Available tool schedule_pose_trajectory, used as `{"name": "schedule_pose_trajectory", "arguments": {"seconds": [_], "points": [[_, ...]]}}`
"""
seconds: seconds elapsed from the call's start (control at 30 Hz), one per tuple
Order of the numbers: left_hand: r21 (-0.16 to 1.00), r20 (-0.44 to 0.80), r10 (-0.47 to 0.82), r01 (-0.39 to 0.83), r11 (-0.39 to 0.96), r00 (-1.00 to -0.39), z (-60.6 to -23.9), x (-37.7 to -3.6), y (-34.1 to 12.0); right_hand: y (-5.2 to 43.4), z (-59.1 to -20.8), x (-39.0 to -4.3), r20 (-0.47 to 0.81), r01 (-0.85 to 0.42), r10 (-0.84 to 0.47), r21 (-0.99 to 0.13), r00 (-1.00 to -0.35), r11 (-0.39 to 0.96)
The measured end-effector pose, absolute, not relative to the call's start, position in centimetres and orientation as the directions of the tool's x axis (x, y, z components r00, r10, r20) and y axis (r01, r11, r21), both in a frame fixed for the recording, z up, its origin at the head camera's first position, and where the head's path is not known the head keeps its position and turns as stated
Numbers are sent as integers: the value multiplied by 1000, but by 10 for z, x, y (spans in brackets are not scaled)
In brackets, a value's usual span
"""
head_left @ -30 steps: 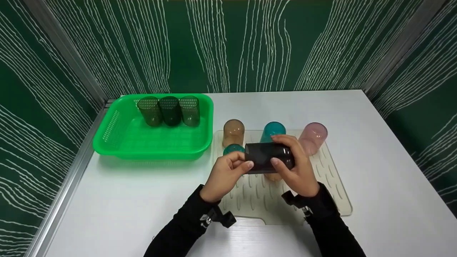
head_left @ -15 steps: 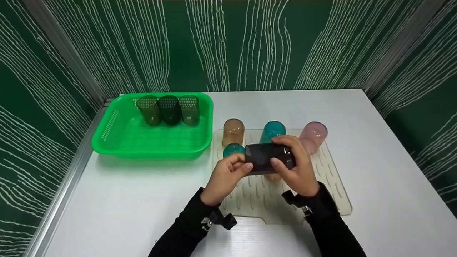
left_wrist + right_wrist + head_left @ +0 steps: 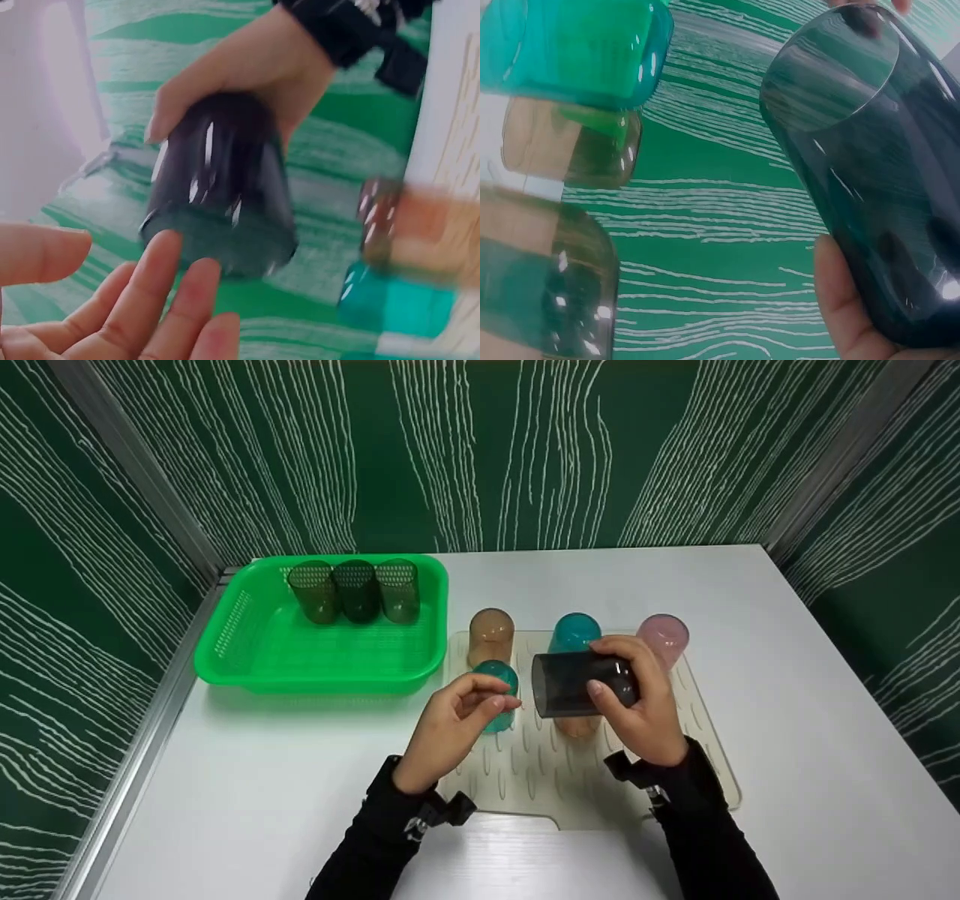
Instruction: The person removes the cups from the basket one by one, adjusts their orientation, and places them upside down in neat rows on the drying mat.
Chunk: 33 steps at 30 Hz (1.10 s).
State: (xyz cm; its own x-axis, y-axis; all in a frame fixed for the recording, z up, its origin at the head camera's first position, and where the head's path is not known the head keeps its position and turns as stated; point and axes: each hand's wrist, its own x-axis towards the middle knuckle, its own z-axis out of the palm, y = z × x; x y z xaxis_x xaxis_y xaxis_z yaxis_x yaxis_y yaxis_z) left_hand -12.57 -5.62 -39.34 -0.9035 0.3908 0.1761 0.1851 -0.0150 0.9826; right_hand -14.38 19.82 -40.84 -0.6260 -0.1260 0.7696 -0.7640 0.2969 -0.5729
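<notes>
My right hand (image 3: 646, 718) grips a dark grey see-through cup (image 3: 568, 684) round its base end, thumb on the near side. The cup lies sideways in the air over the cream drying mat (image 3: 529, 791), its open mouth toward the left. My left hand (image 3: 448, 727) hovers just left of that mouth, fingers loosely bent with nothing between them. In the left wrist view its spread fingers (image 3: 154, 300) overlap the cup's rim. Upside down behind the hands stand a teal cup (image 3: 498, 721), a brown cup (image 3: 491, 634), a blue cup (image 3: 577, 630) and a pink cup (image 3: 664, 636).
An amber cup (image 3: 577, 727) on the mat is partly hidden under the held cup. At the back left is a green basket (image 3: 322, 681) with three dark cups (image 3: 358, 592) along its far side. Green patterned walls (image 3: 495, 457) enclose the white table (image 3: 262, 780).
My left hand has let go of the dark cup's rim and drawn off to the left. The right hand has shifted slightly right with the cup, uncovering the teal cup.
</notes>
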Motion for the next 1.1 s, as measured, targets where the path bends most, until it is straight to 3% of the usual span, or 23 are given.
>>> {"name": "schedule_pose_trajectory", "arguments": {"seconds": [0.3,0.6,0.87,1.1], "points": [[873,281,231,348,342,-931,-383,-125,-80,220,-398,-144,740,-712,-107,-583,-664,390],[773,304,59,283,568,-951,-379,-131,-101,251,-373,-147,712,-662,-214,-439,-669,608],[547,468,-43,251,798,-883,-391,-140,-110,278,-372,-148,563,-506,-257,-346,-786,790],[463,471,-38,210,861,-881,-399,-148,-120,292,-388,-155,429,-397,-261,-266,-865,878]]}}
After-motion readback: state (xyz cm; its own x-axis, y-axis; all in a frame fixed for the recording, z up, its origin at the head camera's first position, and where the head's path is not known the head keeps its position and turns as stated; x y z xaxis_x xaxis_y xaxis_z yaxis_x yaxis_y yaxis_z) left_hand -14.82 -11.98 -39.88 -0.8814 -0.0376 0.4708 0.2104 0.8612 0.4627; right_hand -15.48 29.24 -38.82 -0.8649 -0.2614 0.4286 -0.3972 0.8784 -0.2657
